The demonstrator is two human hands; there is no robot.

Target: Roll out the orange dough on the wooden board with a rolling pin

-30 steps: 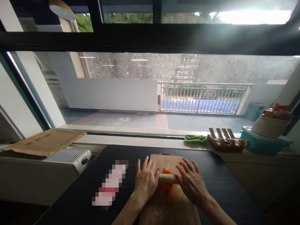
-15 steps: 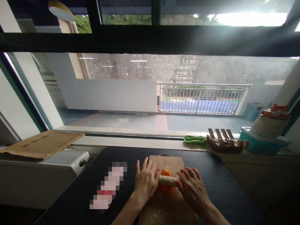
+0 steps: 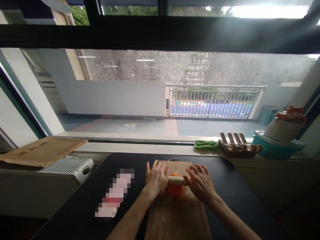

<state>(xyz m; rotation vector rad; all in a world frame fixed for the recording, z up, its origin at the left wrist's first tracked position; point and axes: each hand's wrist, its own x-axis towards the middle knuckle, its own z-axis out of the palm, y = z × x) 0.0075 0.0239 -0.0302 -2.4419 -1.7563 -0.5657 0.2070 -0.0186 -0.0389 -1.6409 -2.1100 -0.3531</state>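
A pale rolling pin lies crosswise over a flattened piece of orange dough on a wooden cutting board. My left hand presses flat over the pin's left end, its fingers stretched forward and apart. At the right end my right hand rests with its palm on the pin, fingers spread and not wrapped round it. Both ends of the pin are hidden beneath my hands. Some orange dough shows ahead of the pin, more on the near side. Whitish smears mark the board's near part.
The board lies on a black table. Left of my arm is a pink, pixelated item. Along the sill are a green cloth, a brown slotted rack and a teal box. A brown envelope tops a white heater.
The rolling pin and both hands have moved slightly away from me over the dough, exposing more orange on the near side. My right hand's fingers look straighter. The view has tilted down a little.
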